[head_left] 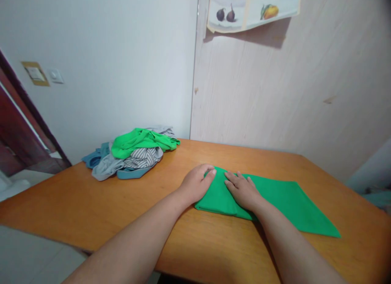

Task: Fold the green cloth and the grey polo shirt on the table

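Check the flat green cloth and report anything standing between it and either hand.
Nothing visible does. The left hand touches the left end of the flat green cloth, and the right hand lies on top. The clothes pile sits apart, farther back to the left.

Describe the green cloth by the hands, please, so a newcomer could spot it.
On the brown table, look right of the heaped clothes. The green cloth lies there, left hand at its edge, right hand on top. It is flat, unlike the crumpled green garment on the heap.
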### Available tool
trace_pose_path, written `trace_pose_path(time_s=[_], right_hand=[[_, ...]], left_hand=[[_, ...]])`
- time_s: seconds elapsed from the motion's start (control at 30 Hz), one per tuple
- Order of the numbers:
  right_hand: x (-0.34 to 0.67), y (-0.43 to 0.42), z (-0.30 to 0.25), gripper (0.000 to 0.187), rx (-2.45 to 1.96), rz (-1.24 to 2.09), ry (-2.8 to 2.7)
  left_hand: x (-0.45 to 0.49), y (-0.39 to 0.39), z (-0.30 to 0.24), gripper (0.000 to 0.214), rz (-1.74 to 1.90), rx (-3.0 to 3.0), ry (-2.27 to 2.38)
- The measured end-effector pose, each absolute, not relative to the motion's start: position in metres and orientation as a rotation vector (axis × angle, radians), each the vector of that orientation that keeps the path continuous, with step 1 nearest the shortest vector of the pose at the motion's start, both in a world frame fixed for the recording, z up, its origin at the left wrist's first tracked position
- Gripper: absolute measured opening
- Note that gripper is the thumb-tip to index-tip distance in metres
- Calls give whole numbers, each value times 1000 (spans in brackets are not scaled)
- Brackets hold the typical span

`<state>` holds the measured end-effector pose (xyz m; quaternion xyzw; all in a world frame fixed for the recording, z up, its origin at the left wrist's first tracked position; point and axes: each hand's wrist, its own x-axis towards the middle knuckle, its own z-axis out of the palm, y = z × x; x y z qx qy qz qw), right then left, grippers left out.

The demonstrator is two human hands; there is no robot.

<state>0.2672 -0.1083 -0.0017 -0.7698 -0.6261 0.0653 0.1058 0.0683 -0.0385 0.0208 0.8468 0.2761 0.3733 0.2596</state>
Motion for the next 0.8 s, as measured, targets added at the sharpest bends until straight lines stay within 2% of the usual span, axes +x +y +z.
trace_pose_path(time_s=[0.8], right_hand=[[269, -107, -4, 55, -2276, 211, -1866]], left_hand=[[62, -4, 7, 28, 1227, 1977, 979]])
